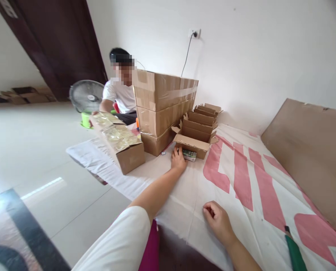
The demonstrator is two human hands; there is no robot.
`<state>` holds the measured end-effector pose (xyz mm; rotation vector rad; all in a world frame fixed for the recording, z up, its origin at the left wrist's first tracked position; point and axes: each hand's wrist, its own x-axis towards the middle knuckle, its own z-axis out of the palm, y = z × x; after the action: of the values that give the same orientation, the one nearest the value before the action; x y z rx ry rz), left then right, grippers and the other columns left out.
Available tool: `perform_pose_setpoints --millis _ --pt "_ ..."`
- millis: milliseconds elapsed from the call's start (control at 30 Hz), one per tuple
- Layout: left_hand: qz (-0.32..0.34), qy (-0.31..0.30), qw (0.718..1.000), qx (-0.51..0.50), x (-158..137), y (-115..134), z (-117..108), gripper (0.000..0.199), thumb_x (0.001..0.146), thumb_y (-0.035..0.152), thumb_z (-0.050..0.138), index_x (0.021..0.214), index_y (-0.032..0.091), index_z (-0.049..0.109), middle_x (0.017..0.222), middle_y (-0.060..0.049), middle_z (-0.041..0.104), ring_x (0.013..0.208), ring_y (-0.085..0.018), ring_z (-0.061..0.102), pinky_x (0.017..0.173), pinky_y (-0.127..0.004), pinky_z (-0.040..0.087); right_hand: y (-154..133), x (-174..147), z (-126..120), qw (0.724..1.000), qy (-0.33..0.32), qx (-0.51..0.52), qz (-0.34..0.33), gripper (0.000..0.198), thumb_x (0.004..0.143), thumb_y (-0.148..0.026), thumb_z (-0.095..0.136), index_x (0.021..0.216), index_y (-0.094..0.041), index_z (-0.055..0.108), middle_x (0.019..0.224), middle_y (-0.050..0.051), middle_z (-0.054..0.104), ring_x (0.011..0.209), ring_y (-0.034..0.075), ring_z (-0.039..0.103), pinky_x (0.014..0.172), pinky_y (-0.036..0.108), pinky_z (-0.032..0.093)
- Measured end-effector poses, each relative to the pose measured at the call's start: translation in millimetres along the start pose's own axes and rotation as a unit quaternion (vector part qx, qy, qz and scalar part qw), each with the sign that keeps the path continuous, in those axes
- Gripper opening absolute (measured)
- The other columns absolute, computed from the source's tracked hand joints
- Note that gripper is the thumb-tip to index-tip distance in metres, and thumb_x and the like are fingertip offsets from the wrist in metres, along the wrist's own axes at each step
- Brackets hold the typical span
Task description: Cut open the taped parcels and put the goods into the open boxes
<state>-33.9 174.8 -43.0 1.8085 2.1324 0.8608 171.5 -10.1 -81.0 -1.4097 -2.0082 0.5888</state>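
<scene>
My left hand (178,159) reaches forward across the cloth-covered table, its fingers at the left end of a small printed box (189,155). That box has a green and dark top with a pale side, and the hand covers its left end. Directly behind it stands the nearest of several open cardboard cartons (193,143), lined up in a row with raised flaps. Closer to me, my right hand (217,220) rests over the white cloth with its fingers loosely curled, and nothing shows in them.
Taped cartons (162,120) form a stack left of the open row. A long carton (130,160) with clear tape lies at the table's left edge, a co-worker's hand (93,116) at its far end. A green-handled tool (294,250) and a large cardboard sheet (306,150) are to the right.
</scene>
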Motion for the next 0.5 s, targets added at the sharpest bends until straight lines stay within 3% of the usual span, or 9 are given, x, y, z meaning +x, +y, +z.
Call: perform_pose_setpoints --millis 100,167,233,267,367,433,500 --pt "0.051 -0.017 0.998 0.014 -27.1 -1.9 -27.4 0.081 0.073 0.022 0.067 0.144 0.018 0.030 0.156 -0.017 0.020 0.142 -0.036 0.022 0.114 -0.047 0.024 1.6 -0.3 0.0 1.000 0.003 0.007 -0.001 0.019 0.089 -0.035 0.047 0.082 -0.022 0.059 0.077 0.003 0.064 0.068 0.018 0.059 0.065 0.029 0.046" --pt "0.123 -0.012 0.992 0.032 -45.8 -9.0 -64.0 0.066 0.074 0.023 0.066 0.137 0.026 0.044 0.156 -0.006 0.025 0.145 -0.031 0.015 0.117 -0.044 0.016 1.5 -0.5 0.1 1.000 0.001 0.009 0.000 0.020 0.088 -0.036 0.047 0.083 -0.022 0.060 0.078 0.003 0.065 0.069 0.018 0.060 0.066 0.030 0.046" --pt "0.202 0.059 0.975 0.073 -61.5 -22.3 -111.6 0.053 0.082 0.027 0.057 0.134 0.028 0.048 0.155 -0.005 0.027 0.147 -0.030 0.010 0.119 -0.047 0.007 0.3 -0.6 -0.1 1.000 -0.003 0.007 0.003 0.020 0.088 -0.037 0.047 0.083 -0.022 0.060 0.078 0.003 0.065 0.068 0.018 0.060 0.066 0.030 0.045" --pt "0.200 0.093 0.971 0.091 -67.0 -31.3 -136.7 0.051 0.085 0.031 0.055 0.135 0.030 0.047 0.155 -0.003 0.027 0.147 -0.031 0.008 0.119 -0.049 0.005 -0.4 -0.6 -0.3 1.000 -0.005 0.004 0.004 0.020 0.087 -0.036 0.047 0.083 -0.022 0.060 0.077 0.003 0.065 0.068 0.018 0.060 0.065 0.030 0.045" --pt "0.065 0.127 0.980 0.139 -72.5 -65.3 -199.3 0.075 0.068 0.043 0.074 0.137 0.035 0.045 0.158 -0.002 0.017 0.145 -0.045 0.000 0.114 -0.060 0.013 -1.8 -0.4 -0.7 1.000 -0.001 -0.012 0.004 0.019 0.086 -0.035 0.046 0.083 -0.023 0.060 0.076 0.002 0.065 0.066 0.018 0.059 0.064 0.030 0.044" --pt "-0.033 0.054 0.988 0.144 -71.9 -89.0 -221.0 0.082 0.060 0.043 0.080 0.136 0.034 0.048 0.158 -0.004 0.019 0.142 -0.048 0.015 0.111 -0.057 0.028 -1.8 -0.5 -0.6 1.000 0.005 -0.017 0.001 0.019 0.085 -0.035 0.047 0.083 -0.022 0.061 0.078 0.002 0.065 0.068 0.018 0.059 0.065 0.030 0.044" --pt "-0.056 0.010 0.992 0.115 -75.3 -106.7 -225.7 0.068 0.071 0.037 0.072 0.136 0.030 0.051 0.156 -0.007 0.024 0.137 -0.041 0.035 0.110 -0.048 0.035 -1.9 -1.1 -0.3 1.000 0.009 -0.009 -0.003 0.019 0.084 -0.035 0.048 0.083 -0.022 0.062 0.079 0.002 0.065 0.069 0.018 0.058 0.066 0.031 0.043"
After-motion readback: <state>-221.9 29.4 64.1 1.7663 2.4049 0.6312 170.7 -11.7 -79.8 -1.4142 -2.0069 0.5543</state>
